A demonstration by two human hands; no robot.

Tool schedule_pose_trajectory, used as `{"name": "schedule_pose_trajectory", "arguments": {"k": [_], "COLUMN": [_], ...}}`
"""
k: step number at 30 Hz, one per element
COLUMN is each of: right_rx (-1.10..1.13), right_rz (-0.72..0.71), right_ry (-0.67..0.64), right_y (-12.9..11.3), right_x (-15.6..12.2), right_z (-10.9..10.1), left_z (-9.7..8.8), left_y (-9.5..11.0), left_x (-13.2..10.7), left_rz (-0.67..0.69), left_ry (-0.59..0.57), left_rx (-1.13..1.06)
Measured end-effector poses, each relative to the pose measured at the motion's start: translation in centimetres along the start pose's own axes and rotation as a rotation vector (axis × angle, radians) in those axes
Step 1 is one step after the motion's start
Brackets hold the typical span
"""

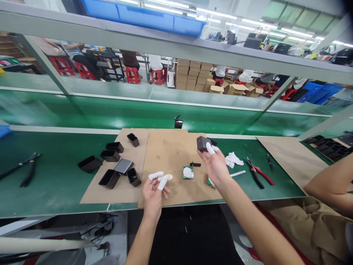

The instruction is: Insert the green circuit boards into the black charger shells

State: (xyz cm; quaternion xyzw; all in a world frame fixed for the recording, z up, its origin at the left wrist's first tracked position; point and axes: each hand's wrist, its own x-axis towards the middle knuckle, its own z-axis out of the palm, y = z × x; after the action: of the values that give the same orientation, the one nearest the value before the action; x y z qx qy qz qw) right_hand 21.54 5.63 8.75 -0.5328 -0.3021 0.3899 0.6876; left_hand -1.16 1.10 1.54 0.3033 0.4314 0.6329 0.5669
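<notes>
My right hand (215, 162), with white finger covers, is closed around a small black plastic case (203, 143) above the cardboard sheet (168, 152). My left hand (156, 189) hovers over the sheet's near part, its covered fingers loosely apart with nothing visible in them. Between the hands lies a green circuit board (188, 172) with a white patch on top. A small black piece (196, 164) on a thin wire sits beside that board. Another green board (210, 182) is mostly hidden by my right wrist. To the left stand several open black cases (109, 179).
A grey-topped block (124, 166) lies among the cases. Red-handled pliers (257, 172), a white cloth (234, 159) and a white strip (238, 173) lie to the right. Dark pliers (29, 167) rest far left. Another person's arm (329, 184) reaches in at right.
</notes>
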Motion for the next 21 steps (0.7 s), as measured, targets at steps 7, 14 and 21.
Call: {"name": "schedule_pose_trajectory", "arguments": {"k": [7,14,21], "right_rx": [-0.553,-0.877,-0.917], "right_rz": [-0.100,-0.192,-0.447], "right_ry": [-0.004,-0.087,-0.363], "right_y": [-1.0,-0.8,-4.3], "right_x": [17.3,20.4,9.2], "right_z": [3.7,4.7,-0.5], "left_z": [-0.1,-0.2,1.4], "left_y": [0.8,0.6,3.7], "left_x": [-0.5,-0.7,-2.1], "left_rz": [-0.091,-0.125,-0.182], "left_ry": [-0.015,-0.026,0.043], "left_rx": [0.065,0.085,-0.086]}}
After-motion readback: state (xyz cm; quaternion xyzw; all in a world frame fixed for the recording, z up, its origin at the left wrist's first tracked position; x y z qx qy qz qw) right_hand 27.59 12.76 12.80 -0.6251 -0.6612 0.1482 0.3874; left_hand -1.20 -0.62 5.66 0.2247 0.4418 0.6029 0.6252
